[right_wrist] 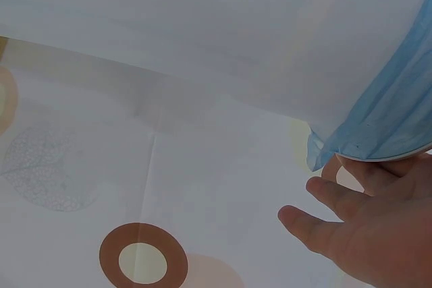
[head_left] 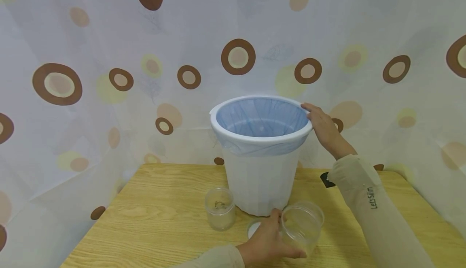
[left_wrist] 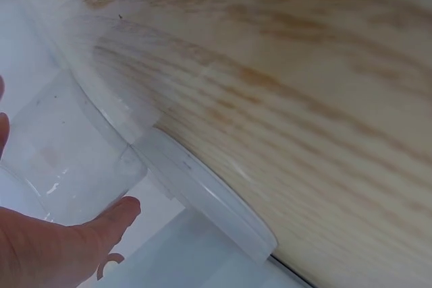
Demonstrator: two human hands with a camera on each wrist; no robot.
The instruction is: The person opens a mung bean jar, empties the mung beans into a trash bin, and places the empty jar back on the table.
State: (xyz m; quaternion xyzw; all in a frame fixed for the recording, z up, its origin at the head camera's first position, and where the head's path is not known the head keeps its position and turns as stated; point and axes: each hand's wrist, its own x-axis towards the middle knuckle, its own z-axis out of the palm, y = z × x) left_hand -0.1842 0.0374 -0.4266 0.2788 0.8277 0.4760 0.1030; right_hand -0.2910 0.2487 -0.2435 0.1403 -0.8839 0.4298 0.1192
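Note:
My left hand (head_left: 265,239) grips a clear plastic jar (head_left: 305,224) by its side, low over the front of the table. In the left wrist view, the thumb (left_wrist: 111,224) lies along the transparent jar wall (left_wrist: 71,146). At the right edge of a white trash bin (head_left: 261,175) lined with a blue bag (head_left: 255,116), my right hand (head_left: 324,129) touches the rim. Its fingers (right_wrist: 331,197) look fairly straight and spread in the right wrist view, some partly hidden at the rim.
A second clear jar (head_left: 220,215) with small dark bits in it stands left of the bin. Near my left hand lies a round lid (head_left: 253,228). A small black object (head_left: 327,179) shows beside the right sleeve. Patterned sheeting (head_left: 196,25) hangs behind the wooden table (head_left: 153,215).

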